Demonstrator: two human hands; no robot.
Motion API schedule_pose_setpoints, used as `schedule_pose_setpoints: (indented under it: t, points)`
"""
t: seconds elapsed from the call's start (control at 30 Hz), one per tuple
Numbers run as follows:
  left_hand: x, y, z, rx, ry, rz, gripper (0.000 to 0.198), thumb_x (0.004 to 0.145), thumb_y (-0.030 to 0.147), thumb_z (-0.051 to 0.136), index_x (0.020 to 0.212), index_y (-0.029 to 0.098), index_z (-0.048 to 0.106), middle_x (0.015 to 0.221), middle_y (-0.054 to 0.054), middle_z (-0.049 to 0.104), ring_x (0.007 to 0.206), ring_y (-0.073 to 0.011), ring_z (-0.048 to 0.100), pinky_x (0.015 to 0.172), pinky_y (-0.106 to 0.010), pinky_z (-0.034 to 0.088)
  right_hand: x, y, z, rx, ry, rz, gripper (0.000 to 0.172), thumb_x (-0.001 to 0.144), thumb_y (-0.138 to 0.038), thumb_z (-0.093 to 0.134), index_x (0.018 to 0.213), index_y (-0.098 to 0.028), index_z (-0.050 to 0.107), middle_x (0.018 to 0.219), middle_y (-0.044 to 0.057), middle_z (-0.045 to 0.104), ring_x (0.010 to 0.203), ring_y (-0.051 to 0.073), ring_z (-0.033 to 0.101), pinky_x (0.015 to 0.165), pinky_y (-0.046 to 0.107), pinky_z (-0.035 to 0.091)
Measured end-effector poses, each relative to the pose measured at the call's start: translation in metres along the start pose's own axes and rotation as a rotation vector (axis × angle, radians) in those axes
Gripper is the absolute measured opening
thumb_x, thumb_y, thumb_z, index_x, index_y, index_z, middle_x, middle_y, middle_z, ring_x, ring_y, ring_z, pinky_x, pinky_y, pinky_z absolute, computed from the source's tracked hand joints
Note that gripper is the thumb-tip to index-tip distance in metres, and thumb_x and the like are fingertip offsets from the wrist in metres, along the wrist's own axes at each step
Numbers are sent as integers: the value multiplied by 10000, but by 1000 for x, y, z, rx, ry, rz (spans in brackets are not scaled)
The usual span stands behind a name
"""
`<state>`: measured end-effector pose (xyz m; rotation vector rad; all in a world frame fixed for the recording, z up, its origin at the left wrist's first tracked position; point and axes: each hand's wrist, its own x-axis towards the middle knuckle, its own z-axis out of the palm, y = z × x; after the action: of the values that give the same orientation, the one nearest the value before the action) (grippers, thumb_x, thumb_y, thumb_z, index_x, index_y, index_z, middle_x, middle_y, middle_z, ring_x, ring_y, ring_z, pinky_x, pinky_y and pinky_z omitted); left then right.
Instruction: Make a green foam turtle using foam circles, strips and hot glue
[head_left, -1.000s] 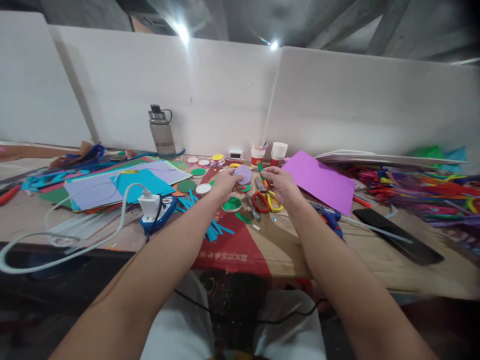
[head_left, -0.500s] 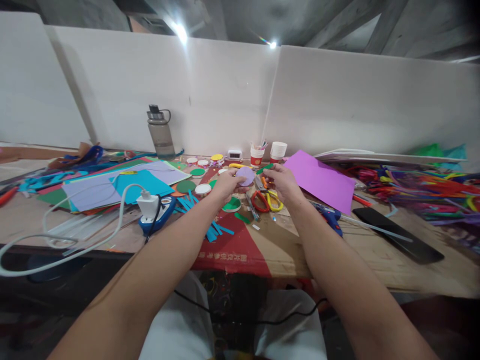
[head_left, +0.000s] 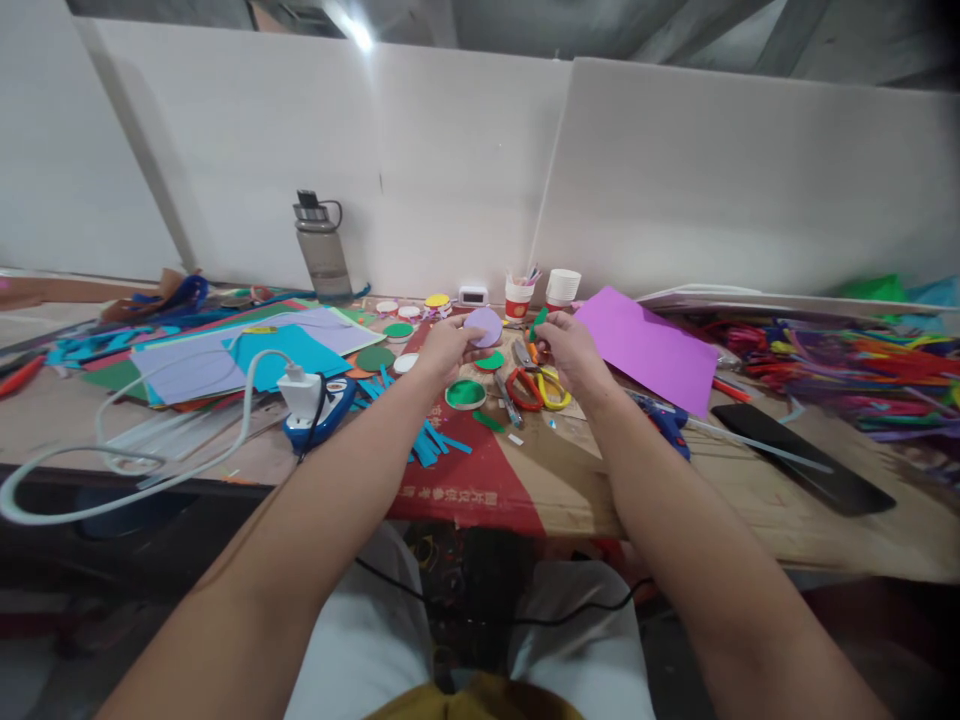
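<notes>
Between the thumb and fingers of my left hand (head_left: 446, 348) is a light purple paper disc (head_left: 484, 327), held up over the table. My right hand (head_left: 570, 348) pinches a small green paper piece (head_left: 538, 322) by its lower right end. The two pieces are apart. Below and between the hands lie a red-and-yellow pair of scissors (head_left: 553, 389), a utility knife (head_left: 510, 405) and round lids with green tops, one of them a green-topped lid (head_left: 466, 394). A loose green paper scrap (head_left: 489, 422) rests close to the knife.
Blue paper strips (head_left: 429, 445) lie near my left forearm. Left stand a power strip (head_left: 319, 415) with cables and a water bottle (head_left: 322, 245). On the right are a purple sheet (head_left: 649, 350), a blue glue gun (head_left: 667, 425), a phone (head_left: 806, 460) and pipe cleaners (head_left: 862, 370). Paper cups (head_left: 517, 300) stand behind.
The camera view has tipped slightly downward. My left hand has shifted a little away from the right one with the purple disc. The green piece has turned more upright in my right hand.
</notes>
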<state>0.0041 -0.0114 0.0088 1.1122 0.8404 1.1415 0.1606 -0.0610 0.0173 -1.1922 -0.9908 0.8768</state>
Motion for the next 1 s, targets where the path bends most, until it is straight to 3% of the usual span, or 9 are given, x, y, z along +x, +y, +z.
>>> schedule_pose_setpoints:
  t: [0.23,0.3,0.47,0.6,0.67,0.77,0.87,1.0]
  points:
    - [2,6,-4,-27,78,1,264,751,26,599,998,114,629,918,-96,742,781,-166,738,691,-231,580,-1,0,-2,-93,-89,32,77,683,-123,541,703,-194,564,515,-71,490,444,69,371,445,198,304]
    - [3,7,-6,-37,91,20,264,755,31,593,1005,111,623,923,-99,740,775,-163,737,677,-223,573,-2,2,-5,-173,-222,29,64,676,-126,572,685,-186,594,521,-68,506,450,63,375,451,196,298]
    - [7,6,-11,-57,105,65,297,758,47,585,1043,118,625,936,-98,737,800,-166,737,665,-211,557,-14,0,-8,-487,-705,11,67,664,-187,678,725,-206,700,603,-45,627,527,92,481,490,207,343]
    - [6,6,-9,-30,109,44,283,767,42,584,1038,112,625,958,-111,738,816,-177,737,672,-220,562,-28,-5,-1,-730,-922,-58,54,671,-189,712,707,-222,733,643,-26,684,587,115,562,561,226,393]
    - [5,7,-8,-28,104,43,283,774,39,581,1043,110,630,956,-113,739,828,-178,737,686,-224,568,-31,-5,3,-825,-932,-101,55,715,-208,692,678,-218,731,643,-14,694,573,122,565,559,240,387]
    - [3,7,-6,-36,110,38,318,765,28,583,1069,110,632,947,-107,740,832,-173,735,707,-230,577,-34,0,8,-938,-843,-197,122,765,-205,659,654,-212,709,631,-6,680,558,127,553,547,250,368]
    - [3,8,-6,-45,102,38,351,757,22,599,1097,103,633,962,-109,738,826,-172,735,718,-240,586,-39,9,14,-1086,-738,-257,84,725,-195,729,650,-206,693,648,15,672,603,149,578,556,255,361]
    - [2,9,-6,-48,93,53,360,748,45,645,1104,104,646,955,-110,738,853,-188,736,740,-256,593,-48,15,22,-1277,-625,-295,188,685,-271,800,603,-195,649,658,56,663,624,177,597,543,273,326]
